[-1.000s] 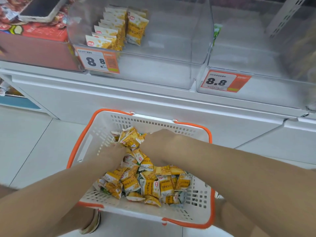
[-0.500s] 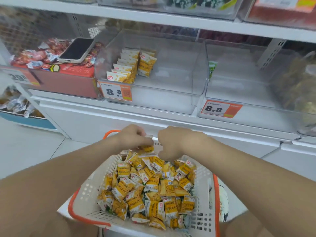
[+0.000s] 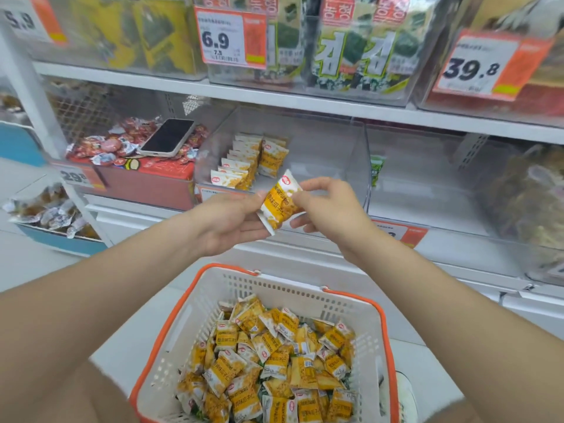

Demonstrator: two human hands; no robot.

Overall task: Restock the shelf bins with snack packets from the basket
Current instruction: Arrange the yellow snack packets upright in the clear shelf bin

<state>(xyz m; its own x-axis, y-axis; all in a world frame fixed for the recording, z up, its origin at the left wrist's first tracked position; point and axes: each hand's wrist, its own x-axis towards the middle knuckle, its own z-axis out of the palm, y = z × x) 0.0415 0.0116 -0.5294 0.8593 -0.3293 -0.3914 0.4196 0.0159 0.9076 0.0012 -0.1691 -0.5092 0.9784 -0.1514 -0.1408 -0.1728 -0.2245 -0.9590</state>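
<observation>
While you've got one yellow packet (image 3: 279, 204) pinched in both hands, left hand (image 3: 232, 222) at its lower end and right hand (image 3: 331, 209) on its side edge, its long axis tilts up toward the clear bin (image 3: 335, 154) just behind. The standing row (image 3: 242, 166) sits up-left, so it's nearer your left.

The basket (image 3: 290, 296) runs off the bottom edge.

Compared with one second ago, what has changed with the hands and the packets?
Both hands rose out of the basket: the left hand and right hand now hold one yellow snack packet between them, in front of the clear bin. The basket's pile, the bin's rows and the phone stayed put.
</observation>
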